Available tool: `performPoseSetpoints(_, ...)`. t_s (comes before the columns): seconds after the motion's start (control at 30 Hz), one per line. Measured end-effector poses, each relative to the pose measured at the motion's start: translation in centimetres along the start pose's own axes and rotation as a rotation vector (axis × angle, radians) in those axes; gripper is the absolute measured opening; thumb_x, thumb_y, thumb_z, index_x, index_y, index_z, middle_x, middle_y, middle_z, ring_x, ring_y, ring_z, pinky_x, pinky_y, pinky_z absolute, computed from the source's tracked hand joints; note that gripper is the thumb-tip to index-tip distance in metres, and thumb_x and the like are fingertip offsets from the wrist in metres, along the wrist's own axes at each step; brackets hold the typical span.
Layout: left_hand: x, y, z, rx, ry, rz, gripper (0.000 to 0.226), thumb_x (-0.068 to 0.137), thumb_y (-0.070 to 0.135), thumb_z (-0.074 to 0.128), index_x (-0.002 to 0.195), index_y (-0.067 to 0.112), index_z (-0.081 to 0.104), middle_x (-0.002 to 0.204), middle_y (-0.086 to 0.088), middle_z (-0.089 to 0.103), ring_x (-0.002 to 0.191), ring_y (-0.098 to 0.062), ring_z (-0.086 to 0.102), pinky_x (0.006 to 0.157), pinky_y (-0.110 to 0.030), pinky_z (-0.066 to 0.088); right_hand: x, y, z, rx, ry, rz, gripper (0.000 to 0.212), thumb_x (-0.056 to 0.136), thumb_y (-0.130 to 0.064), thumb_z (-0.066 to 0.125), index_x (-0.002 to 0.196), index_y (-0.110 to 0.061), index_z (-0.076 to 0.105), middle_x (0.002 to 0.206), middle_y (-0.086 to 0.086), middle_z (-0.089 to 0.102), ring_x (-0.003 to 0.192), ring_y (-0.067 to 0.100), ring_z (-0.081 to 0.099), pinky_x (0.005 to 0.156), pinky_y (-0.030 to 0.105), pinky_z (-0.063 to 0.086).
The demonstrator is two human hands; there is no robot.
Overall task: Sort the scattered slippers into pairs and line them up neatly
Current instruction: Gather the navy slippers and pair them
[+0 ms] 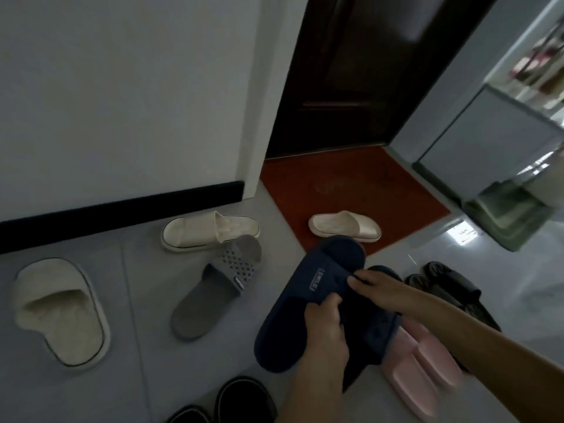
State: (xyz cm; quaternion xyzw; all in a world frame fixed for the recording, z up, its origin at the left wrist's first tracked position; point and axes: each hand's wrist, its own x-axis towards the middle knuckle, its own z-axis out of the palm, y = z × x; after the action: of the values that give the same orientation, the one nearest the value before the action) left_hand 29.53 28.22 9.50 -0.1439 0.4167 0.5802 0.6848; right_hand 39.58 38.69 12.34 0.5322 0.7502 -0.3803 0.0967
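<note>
A navy blue slipper hangs above the floor at centre, held by both hands. My left hand grips its inner edge below the strap, and my right hand pinches the strap from the right. A second navy slipper lies partly hidden under them. One cream slide lies by the wall, its match on the red mat. A grey slide lies between. A fluffy cream slipper sits far left. Pink slippers lie beside each other at right.
A red doormat lies before a dark door. A dark pair sits at right, and black slippers lie at the bottom edge. A white wall with black skirting bounds the left. A green step stands far right.
</note>
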Motion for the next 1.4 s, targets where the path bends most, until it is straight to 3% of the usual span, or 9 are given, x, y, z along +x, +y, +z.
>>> performPoseSetpoints(0.07,0.4,-1.1,1.6,0.100,-0.063,0.010,0.029,0.088,-0.001,0.053,0.116,-0.002,0.059,0.114,-0.022,0.064,0.100,-0.033,0.062,0.081,-0.039,0.054,-0.2,2.2,-1.4,0.072,0.038,0.010,0.026,0.096,-0.040,0.044,0.078,-0.023,0.054,0.083,-0.007,0.060,0.075,0.003,0.056,0.061,0.015,0.039)
performPoseSetpoints(0.23,2.8,-4.0,6.1,0.362,-0.091,0.119,0.019,0.090,-0.002,0.052,0.107,0.002,0.057,0.099,-0.021,0.066,0.082,-0.030,0.065,0.056,-0.032,0.054,-0.7,9.3,-5.7,0.279,0.088,0.099,0.034,0.091,-0.047,0.051,0.092,-0.016,0.065,0.096,0.001,0.067,0.089,0.017,0.063,0.079,0.031,0.049)
performPoseSetpoints(0.37,6.8,-7.3,13.6,0.665,-0.109,0.110,0.008,0.092,0.002,0.050,0.093,0.009,0.052,0.083,-0.013,0.060,0.070,-0.023,0.057,0.059,-0.031,0.047,0.1,16.4,-11.0,0.448,0.175,0.198,0.038,0.089,-0.049,0.053,0.091,-0.014,0.066,0.097,0.002,0.068,0.092,0.022,0.065,0.080,0.032,0.052)
performPoseSetpoints(0.57,14.1,-14.2,27.2,1.362,-0.166,0.035,0.022,0.090,0.056,0.046,0.086,0.035,0.052,0.092,0.004,0.059,0.072,-0.015,0.060,0.062,-0.026,0.045,0.4,28.8,-18.5,1.136,0.445,0.349,0.037,0.087,-0.039,0.062,0.096,-0.004,0.070,0.099,0.017,0.071,0.092,0.036,0.067,0.088,0.051,0.054)
performPoseSetpoints(0.77,20.7,-22.9,36.1,1.419,-0.323,0.264,0.031,0.095,0.017,0.052,0.125,0.018,0.053,0.110,-0.002,0.061,0.097,-0.024,0.061,0.078,-0.035,0.051,2.0,38.7,-20.8,1.640,0.630,0.497,0.040,0.090,-0.038,0.058,0.107,-0.002,0.060,0.103,0.022,0.068,0.091,0.039,0.066,0.083,0.051,0.054)
performPoseSetpoints(0.9,24.5,-24.4,38.3,1.400,-0.362,0.202,0.034,0.089,0.008,0.059,0.122,0.015,0.054,0.091,0.004,0.060,0.069,-0.013,0.057,0.053,-0.021,0.044,4.5,44.2,-21.7,1.826,0.759,0.576,0.051,0.087,-0.040,0.061,0.116,0.002,0.055,0.111,0.025,0.064,0.095,0.041,0.063,0.085,0.054,0.052)
performPoseSetpoints(1.13,28.1,-22.9,41.2,1.328,-0.285,0.271,0.019,0.087,0.005,0.062,0.106,0.004,0.062,0.081,-0.002,0.062,0.069,-0.016,0.058,0.056,-0.020,0.045,8.4,51.1,-25.7,1.792,0.835,0.616,0.057,0.086,-0.041,0.063,0.124,-0.002,0.050,0.117,0.020,0.060,0.098,0.039,0.060,0.085,0.050,0.052)
performPoseSetpoints(1.2,28.5,-22.3,41.6,1.342,-0.269,0.291,0.014,0.087,0.004,0.063,0.101,0.007,0.062,0.078,-0.003,0.061,0.065,-0.014,0.056,0.045,-0.014,0.044,8.5,52.3,-26.4,1.699,0.789,0.591,0.059,0.084,-0.040,0.065,0.128,-0.005,0.047,0.114,0.015,0.058,0.094,0.035,0.060,0.079,0.043,0.052)
performPoseSetpoints(1.4,28.6,-21.6,40.3,1.396,-0.248,0.268,0.017,0.086,0.002,0.062,0.101,0.008,0.060,0.084,-0.005,0.061,0.064,-0.013,0.056,0.034,-0.008,0.038,8.4,54.0,-22.8,0.773,0.793,0.543,0.095,0.073,-0.031,0.077,0.147,-0.020,0.020,0.138,0.013,0.047,0.122,0.029,0.049,0.090,0.028,0.041)
